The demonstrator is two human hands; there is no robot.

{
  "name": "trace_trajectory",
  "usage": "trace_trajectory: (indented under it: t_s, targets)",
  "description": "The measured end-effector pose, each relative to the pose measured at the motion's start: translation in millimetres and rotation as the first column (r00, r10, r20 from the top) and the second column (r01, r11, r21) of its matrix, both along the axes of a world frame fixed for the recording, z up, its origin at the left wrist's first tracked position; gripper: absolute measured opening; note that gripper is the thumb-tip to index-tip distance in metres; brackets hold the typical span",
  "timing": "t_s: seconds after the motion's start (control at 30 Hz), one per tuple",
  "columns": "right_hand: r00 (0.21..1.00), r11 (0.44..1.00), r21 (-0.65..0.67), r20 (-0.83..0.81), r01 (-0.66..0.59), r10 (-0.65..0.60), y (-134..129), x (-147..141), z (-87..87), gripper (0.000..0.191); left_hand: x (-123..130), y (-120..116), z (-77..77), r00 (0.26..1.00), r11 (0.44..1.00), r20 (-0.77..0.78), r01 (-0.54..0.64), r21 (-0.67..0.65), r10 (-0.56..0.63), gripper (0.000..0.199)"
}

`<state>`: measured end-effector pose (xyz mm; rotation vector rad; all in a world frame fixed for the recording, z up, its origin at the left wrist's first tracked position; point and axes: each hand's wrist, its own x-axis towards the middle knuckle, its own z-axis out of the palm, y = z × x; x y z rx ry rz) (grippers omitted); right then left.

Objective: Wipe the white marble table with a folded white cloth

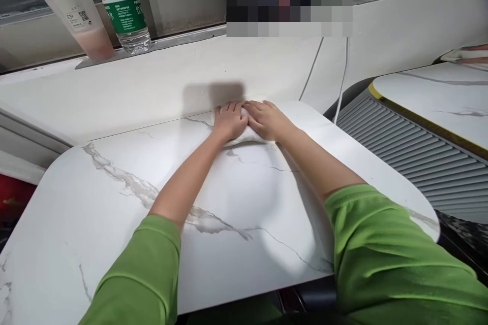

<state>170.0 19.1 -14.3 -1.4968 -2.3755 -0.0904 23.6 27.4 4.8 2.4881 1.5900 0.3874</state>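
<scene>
A folded white cloth [249, 135] lies at the far edge of the white marble-patterned table [125, 244], close to the wall. My left hand [230, 123] presses on its left side, fingers pointing away from me and bent slightly over it. On the right side my right hand [267, 119] grips the same cloth, angled inward. The two hands touch or nearly touch at the thumbs. Both palms hide much of the cloth. Its near edge shows below the hands.
On the window ledge stand a clear water bottle [127, 15] with a green and white label and a tube [72, 15] with a pinkish lower end. White cables [345, 71] hang down the wall. Right of the table are a grey ribbed panel [412, 147] and another marbled tabletop [450, 96].
</scene>
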Motion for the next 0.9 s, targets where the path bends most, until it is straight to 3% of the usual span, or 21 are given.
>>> trace_trajectory:
  t_s: [0.23,0.47,0.63,0.77,0.9]
  targets:
    - [1.000,0.999,0.035,-0.010,-0.012,0.012,11.7,3.0,-3.5,0.051,1.9,5.8,-2.9,1.000,0.999,-0.001,-0.013,0.033,0.013,0.046]
    - [0.999,0.998,0.055,0.045,-0.006,0.004,-13.1,-1.9,-7.4,0.054,-6.3,-23.6,-3.1,0.999,1.000,-0.046,-0.023,-0.007,0.023,0.053]
    - [0.997,0.998,0.067,0.077,-0.015,0.010,-62.8,-18.3,-5.2,0.054,-23.4,-73.5,0.7,0.998,1.000,-0.066,-0.007,-0.023,0.005,0.054]
    - [0.994,0.997,0.081,0.104,0.018,-0.026,-126.3,-36.5,-4.8,0.055,-43.3,-129.8,7.2,0.995,0.996,-0.071,0.065,-0.059,-0.069,0.053]
    - [0.996,0.991,0.132,0.093,-0.029,0.017,-191.6,-53.6,-4.1,0.055,-63.5,-190.6,10.2,0.993,0.995,-0.074,0.087,-0.048,-0.090,0.053]
